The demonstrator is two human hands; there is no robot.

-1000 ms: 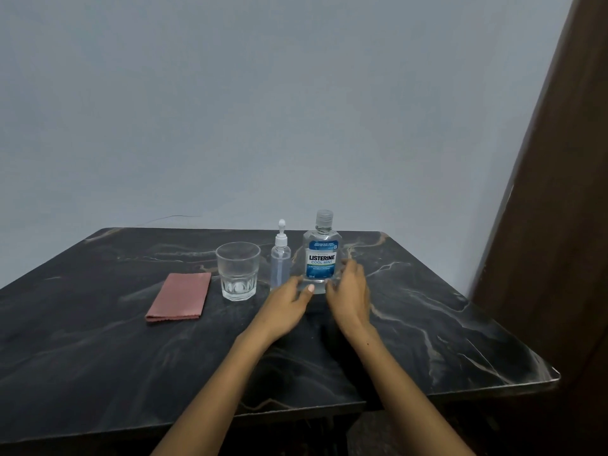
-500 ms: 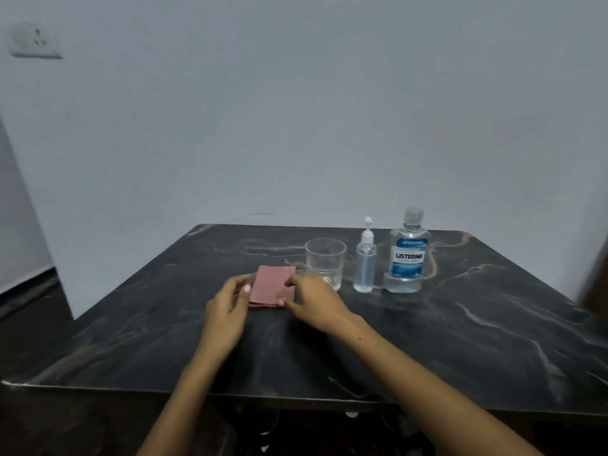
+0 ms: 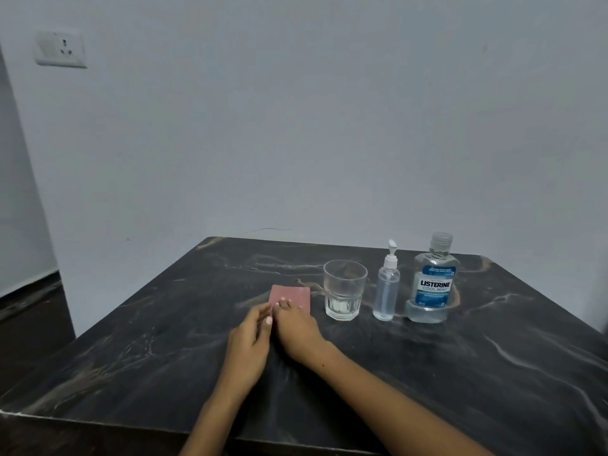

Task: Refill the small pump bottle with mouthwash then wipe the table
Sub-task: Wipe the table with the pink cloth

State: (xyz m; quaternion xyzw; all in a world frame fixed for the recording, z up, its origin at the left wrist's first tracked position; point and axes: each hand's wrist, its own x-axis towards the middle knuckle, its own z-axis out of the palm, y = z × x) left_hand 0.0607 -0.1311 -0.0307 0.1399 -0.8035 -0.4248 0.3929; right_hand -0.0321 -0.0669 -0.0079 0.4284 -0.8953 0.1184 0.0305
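2 hands on the pink cloth: left hand and right hand rest flat, fingers relaxed, gripping nothing. Pump bottle stands capped between glass and mouthwash bottle on counter. Probably squaring the cloth for wiping; refill not started.

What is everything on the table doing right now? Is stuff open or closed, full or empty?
mouthwash bottle: upright, cap on, partly full.
small pump bottle: upright, pump on, clear liquid inside.
glass: upright, nearly empty.
pink cloth: folded, flat on the table.
left hand: fingers on the cloth's near edge.
right hand: fingertips resting on the cloth.
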